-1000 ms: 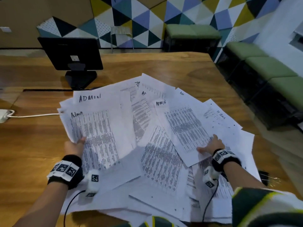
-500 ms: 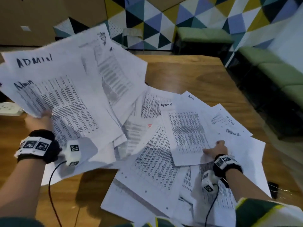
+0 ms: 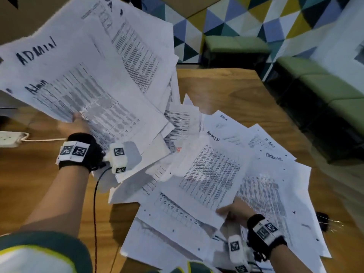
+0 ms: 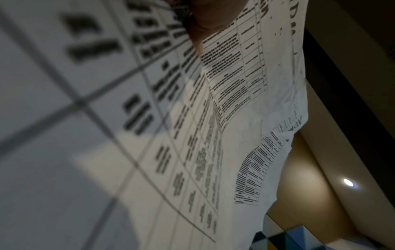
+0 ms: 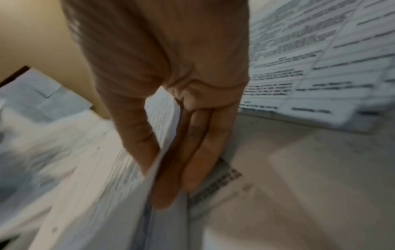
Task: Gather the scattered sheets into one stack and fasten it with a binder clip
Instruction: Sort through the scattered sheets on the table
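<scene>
My left hand (image 3: 75, 125) grips a fanned bundle of printed sheets (image 3: 94, 62) marked "ADMIN", raised off the table at upper left; its thumb (image 4: 205, 18) lies on the top page (image 4: 128, 118). My right hand (image 3: 234, 210) pinches the near edge of another printed sheet (image 3: 208, 170), thumb (image 5: 136, 135) on top and fingers (image 5: 192, 160) under it. More sheets (image 3: 275, 186) lie spread over the wooden table (image 3: 226, 89) at right. A black binder clip (image 3: 323, 221) lies on the table by the pile's right edge.
A white power strip (image 3: 9, 137) with its cable sits at the table's left edge. Green benches (image 3: 315, 81) stand beyond the right side, before a triangle-patterned wall. A black cable (image 3: 95, 203) hangs from my left wrist.
My left hand has lifted its bundle of sheets higher off the table and toward me. My right hand has moved nearer and now pinches the edge of a sheet instead of resting on it.
</scene>
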`<state>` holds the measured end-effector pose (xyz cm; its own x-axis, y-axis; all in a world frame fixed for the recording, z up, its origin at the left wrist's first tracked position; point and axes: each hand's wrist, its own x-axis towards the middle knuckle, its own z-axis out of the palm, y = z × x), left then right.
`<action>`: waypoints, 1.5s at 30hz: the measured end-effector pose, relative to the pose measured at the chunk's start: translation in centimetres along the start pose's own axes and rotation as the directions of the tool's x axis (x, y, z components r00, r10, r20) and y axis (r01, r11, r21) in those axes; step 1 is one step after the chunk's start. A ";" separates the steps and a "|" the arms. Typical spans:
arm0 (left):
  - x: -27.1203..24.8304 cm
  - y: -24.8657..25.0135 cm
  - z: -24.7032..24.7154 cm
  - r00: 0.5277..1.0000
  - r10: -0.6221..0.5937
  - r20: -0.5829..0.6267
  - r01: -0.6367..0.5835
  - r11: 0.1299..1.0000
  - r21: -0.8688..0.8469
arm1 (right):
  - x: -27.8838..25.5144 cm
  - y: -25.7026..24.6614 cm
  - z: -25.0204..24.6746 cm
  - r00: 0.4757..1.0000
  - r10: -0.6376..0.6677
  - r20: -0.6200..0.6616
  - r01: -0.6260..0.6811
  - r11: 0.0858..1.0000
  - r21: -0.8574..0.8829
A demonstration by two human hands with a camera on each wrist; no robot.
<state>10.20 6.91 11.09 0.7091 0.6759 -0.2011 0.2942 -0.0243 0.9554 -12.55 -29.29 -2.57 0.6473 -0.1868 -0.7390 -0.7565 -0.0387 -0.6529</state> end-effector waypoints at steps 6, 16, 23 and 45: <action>-1.8 5.3 3.4 0.995 0.092 -0.025 -0.095 0.982 -0.163 | -1.0 0.0 1.9 0.998 -0.035 0.061 0.033 0.999 0.042; -1.8 8.4 5.4 0.992 0.124 0.002 -0.123 0.985 -0.121 | -0.8 -1.2 1.8 0.981 -0.037 -0.192 0.092 0.954 0.287; -2.8 8.8 6.8 0.999 0.032 0.034 -0.026 0.983 -0.184 | -1.0 -2.7 2.3 0.987 0.002 -0.164 0.045 0.958 0.284; -11.3 -13.8 3.7 0.932 -0.323 0.164 0.287 0.935 0.208 | -1.9 -1.1 4.3 0.994 -0.032 0.108 -0.028 0.860 0.509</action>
<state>0.54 -3.08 -0.61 0.6712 0.5166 -0.5316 0.6122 0.0180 0.7905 -12.52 -24.65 -1.20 0.6772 -0.0787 -0.7316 -0.6213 0.4715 -0.6258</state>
